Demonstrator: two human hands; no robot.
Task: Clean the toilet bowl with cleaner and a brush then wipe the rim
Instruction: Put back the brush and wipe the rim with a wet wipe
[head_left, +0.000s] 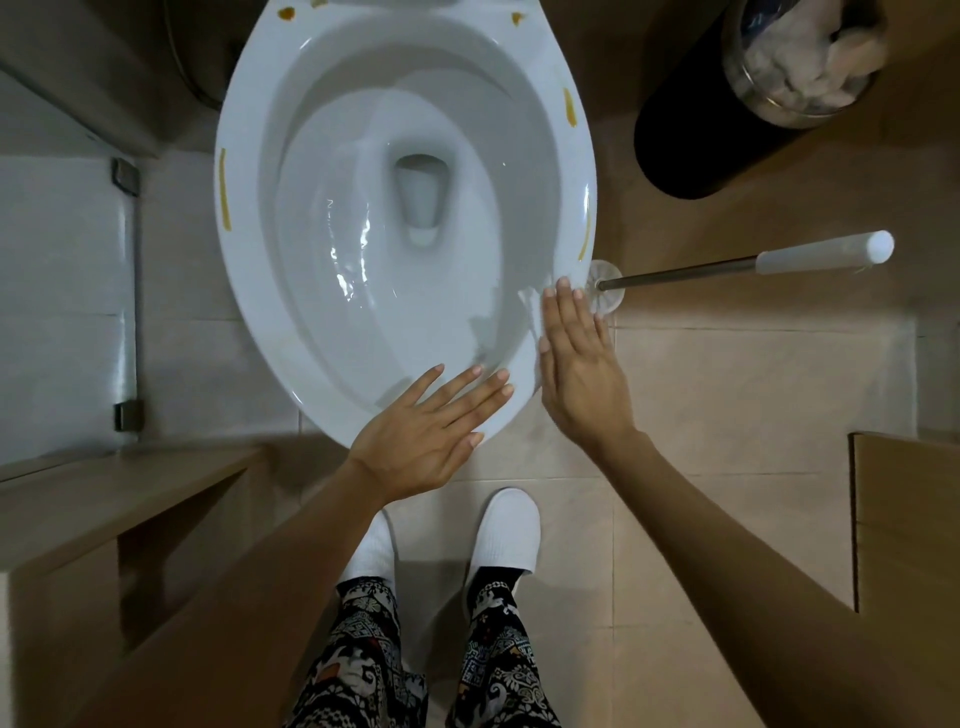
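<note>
Head: brush (748, 267) beyond right hand (582, 374).

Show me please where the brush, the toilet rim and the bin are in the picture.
brush (823, 255): head view, on the white grip of its handle.
toilet rim (576, 171): head view, on the bare right side of the rim.
bin (685, 140): head view, on its black outer wall.

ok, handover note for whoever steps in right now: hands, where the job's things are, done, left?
Left hand: open, empty, over the front of the toilet rim.
Right hand: open, empty, at the rim's front right edge, fingertips near the brush holder.
Toilet brush: in its holder on the floor right of the bowl, handle leaning right.
No cleaner bottle or cloth in view.
Done: nothing evident; yellow-brown stains on the rim.
Left: cleaner, brushing, wiping the rim.
</note>
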